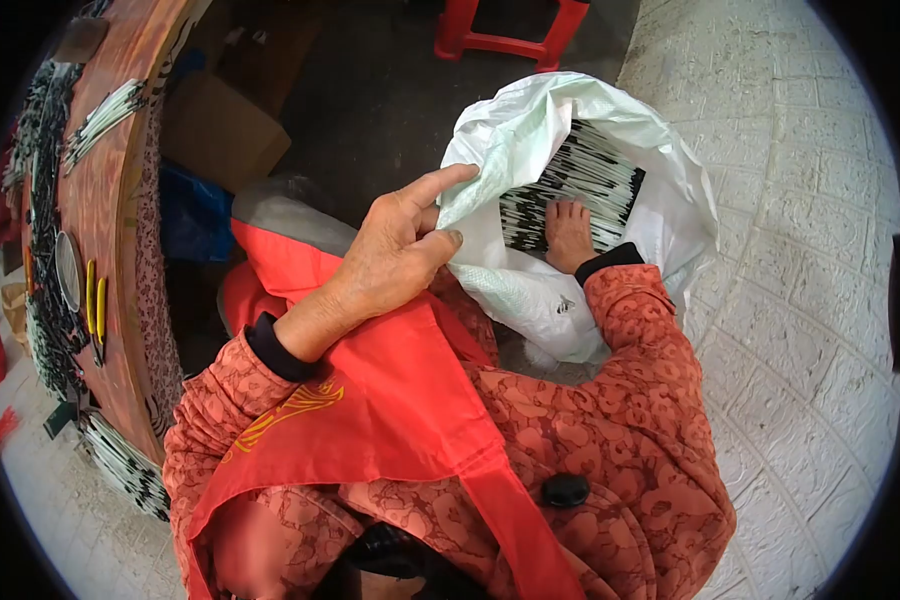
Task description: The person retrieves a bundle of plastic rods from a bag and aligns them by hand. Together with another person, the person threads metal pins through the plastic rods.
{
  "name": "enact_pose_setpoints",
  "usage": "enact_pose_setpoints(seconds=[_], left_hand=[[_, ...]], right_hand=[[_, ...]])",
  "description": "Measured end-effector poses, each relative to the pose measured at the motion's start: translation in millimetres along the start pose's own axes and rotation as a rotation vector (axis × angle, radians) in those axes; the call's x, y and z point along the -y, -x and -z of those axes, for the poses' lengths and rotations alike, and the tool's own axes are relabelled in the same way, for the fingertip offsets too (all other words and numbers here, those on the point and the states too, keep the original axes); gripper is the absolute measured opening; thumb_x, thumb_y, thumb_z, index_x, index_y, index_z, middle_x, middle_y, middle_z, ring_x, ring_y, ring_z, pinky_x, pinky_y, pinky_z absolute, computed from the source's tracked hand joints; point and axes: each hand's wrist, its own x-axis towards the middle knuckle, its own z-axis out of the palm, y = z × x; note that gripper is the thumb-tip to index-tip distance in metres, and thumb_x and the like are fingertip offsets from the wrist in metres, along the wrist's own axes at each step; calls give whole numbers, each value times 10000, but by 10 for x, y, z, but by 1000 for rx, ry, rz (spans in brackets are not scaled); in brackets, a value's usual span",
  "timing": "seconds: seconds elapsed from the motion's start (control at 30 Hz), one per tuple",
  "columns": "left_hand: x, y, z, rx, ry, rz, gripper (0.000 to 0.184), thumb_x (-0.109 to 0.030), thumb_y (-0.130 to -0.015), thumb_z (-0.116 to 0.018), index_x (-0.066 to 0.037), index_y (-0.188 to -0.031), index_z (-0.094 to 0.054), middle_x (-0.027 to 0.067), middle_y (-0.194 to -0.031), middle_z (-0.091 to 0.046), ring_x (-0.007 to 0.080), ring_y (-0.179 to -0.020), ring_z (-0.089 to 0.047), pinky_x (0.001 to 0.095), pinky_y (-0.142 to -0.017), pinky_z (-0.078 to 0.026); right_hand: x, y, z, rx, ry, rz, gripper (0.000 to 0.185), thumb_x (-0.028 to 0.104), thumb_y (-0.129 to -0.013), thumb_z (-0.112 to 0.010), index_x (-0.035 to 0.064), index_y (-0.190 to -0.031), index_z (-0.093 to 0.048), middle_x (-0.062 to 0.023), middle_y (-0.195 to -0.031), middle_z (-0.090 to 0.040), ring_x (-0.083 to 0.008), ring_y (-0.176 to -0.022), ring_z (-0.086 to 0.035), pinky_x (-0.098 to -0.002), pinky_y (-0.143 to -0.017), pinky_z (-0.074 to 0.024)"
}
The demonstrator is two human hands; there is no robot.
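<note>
Here, deep inside the sack, a dense layer of slim, pale sticks with black ends (610,160) is seen, the sticks laid side by side, probably so that more can be packed flat. On top of them the bare right hand (568,228) is laid, fingers close together and pointing down; whether any stick is pinched by that grip cannot be told. All around, the sticks are enclosed by the big white woven-plastic sack (690,180), its mouth gaping upward. And its near-left edge is pinched in the left hand's (395,255) grip, between thumb and forefinger, presumably so that the opening is held wide for the other arm.

Further out, the lap is covered by a bright red cloth apron (400,400), perhaps worn so that the patterned sleeves and jacket are shielded. Off to the left, a reddish wooden table (110,220) is occupied by a small fan of similar sticks (105,122) and a yellow-handled hand tool (101,305), placed within easy reach, it seems. Beyond the sack, a red plastic stool (505,43) is glimpsed.
</note>
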Motion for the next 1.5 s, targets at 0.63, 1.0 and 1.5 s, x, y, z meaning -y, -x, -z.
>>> enact_pose_setpoints(seconds=[0.63, 1.0, 1.5], left_hand=[[90, -28, 227, -23, 107, -44, 579, 7, -787, -508, 3, -1364, -457, 5, -591, -528, 70, -482, -473, 254, -469, -407], [110, 16, 225, -37, 153, -30, 583, -53, -828, -576, 37, -1382, -418, 46, -630, -571, 102, -499, -523, 267, -476, -436], [-67, 470, 506, -112, 41, -207, 612, -177, -855, -688, 40, -1369, -438, 62, -884, -644, 85, -750, -582, 235, -649, -477]], right_hand=[[-506, -217, 1305, 249, -641, -179, 653, 165, -513, -766, 18, -1118, -569, -238, -984, -654, -406, -948, -622, -411, -829, -491], [-408, 348, 1842, -105, -885, -312, 619, 88, -557, -791, -17, -1127, -574, -73, -955, -673, -155, -827, -620, -293, -799, -496], [-615, 788, 3817, -943, -1003, -118, 807, 95, -550, -825, -35, -1270, -483, -103, -1009, -628, -208, -846, -609, -352, -800, -522]])
